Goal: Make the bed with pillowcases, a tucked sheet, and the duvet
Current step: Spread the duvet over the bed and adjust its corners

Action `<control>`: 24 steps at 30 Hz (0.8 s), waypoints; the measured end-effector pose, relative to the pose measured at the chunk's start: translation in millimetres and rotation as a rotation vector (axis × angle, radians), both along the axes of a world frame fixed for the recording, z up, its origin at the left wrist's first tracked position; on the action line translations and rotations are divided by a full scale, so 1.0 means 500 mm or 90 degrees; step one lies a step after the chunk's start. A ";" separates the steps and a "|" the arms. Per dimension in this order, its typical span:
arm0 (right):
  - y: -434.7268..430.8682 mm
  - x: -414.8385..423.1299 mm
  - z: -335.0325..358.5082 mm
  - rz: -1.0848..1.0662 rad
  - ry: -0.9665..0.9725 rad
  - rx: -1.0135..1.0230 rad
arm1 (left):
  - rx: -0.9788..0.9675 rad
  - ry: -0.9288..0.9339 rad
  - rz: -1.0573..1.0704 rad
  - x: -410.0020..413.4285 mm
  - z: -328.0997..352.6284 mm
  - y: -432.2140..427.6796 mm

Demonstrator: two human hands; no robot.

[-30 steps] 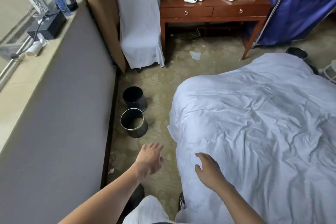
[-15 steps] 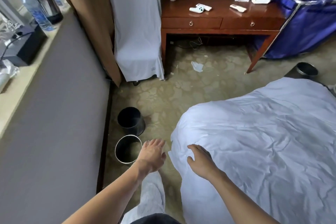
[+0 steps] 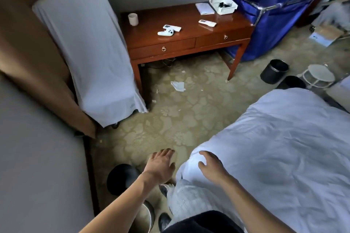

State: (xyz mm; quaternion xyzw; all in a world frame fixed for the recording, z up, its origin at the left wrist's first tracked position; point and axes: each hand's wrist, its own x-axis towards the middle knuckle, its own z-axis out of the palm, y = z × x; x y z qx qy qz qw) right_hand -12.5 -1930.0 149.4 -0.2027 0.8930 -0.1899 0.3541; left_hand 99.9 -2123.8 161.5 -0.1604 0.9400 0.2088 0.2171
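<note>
A rumpled white duvet (image 3: 280, 149) covers the bed at the right and hangs over its near corner. My right hand (image 3: 212, 166) hovers over or lightly touches that corner, fingers spread and relaxed, holding nothing. My left hand (image 3: 161, 166) is out over the carpet just left of the bed corner, palm down, fingers straight and empty. No pillows or pillowcases are in view.
A chair under a white cover (image 3: 91, 58) stands by the brown curtain. A wooden desk (image 3: 189, 43) holds a cup, controller and remotes. A blue laundry cart (image 3: 269, 15) is behind it. Black bins (image 3: 121, 178) sit by my feet, another bin (image 3: 274, 71) and a white stool (image 3: 318, 75) at the right.
The view has moved forward along the bed towards the desk. Both hands have stayed open and reached the duvet's corner; the two bins now lie beside and behind my left arm.
</note>
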 end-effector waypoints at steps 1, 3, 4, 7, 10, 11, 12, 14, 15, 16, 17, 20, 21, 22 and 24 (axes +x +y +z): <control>-0.013 -0.027 -0.007 -0.021 -0.004 0.007 | 0.006 -0.002 -0.015 -0.039 -0.005 -0.018; -0.041 -0.090 -0.024 -0.061 -0.007 0.018 | 0.011 0.006 -0.045 -0.123 -0.011 -0.056; -0.059 -0.126 -0.032 -0.078 -0.011 0.023 | 0.014 0.011 -0.062 -0.168 -0.014 -0.076; -0.130 -0.260 -0.076 -0.116 -0.006 0.027 | 0.013 0.014 -0.103 -0.320 -0.018 -0.146; -0.201 -0.394 -0.116 -0.147 -0.007 0.039 | 0.005 -0.008 -0.144 -0.473 -0.014 -0.217; -0.221 -0.434 -0.117 -0.157 -0.011 0.035 | 0.008 -0.014 -0.157 -0.516 -0.007 -0.237; -0.241 -0.469 -0.113 -0.170 -0.013 0.028 | 0.009 -0.015 -0.174 -0.557 0.001 -0.257; -0.277 -0.534 -0.092 -0.182 -0.016 0.010 | -0.001 -0.002 -0.207 -0.636 0.012 -0.298; -0.292 -0.567 -0.077 -0.182 -0.015 0.004 | -0.008 0.002 -0.214 -0.676 0.012 -0.319; -0.305 -0.601 -0.065 -0.183 -0.013 0.001 | -0.011 0.001 -0.214 -0.716 0.011 -0.336; -0.316 -0.633 -0.050 -0.183 -0.004 -0.003 | -0.007 -0.006 -0.207 -0.756 0.010 -0.350; -0.344 -0.730 -0.018 -0.197 0.031 -0.016 | 0.014 -0.014 -0.223 -0.869 0.001 -0.375; -0.352 -0.755 -0.011 -0.205 0.035 -0.022 | 0.017 -0.012 -0.240 -0.900 0.002 -0.380; -0.359 -0.785 -0.010 -0.220 0.036 -0.028 | 0.025 -0.011 -0.258 -0.940 0.000 -0.386; -0.371 -0.841 -0.018 -0.246 0.034 -0.031 | 0.030 0.006 -0.294 -1.023 -0.013 -0.398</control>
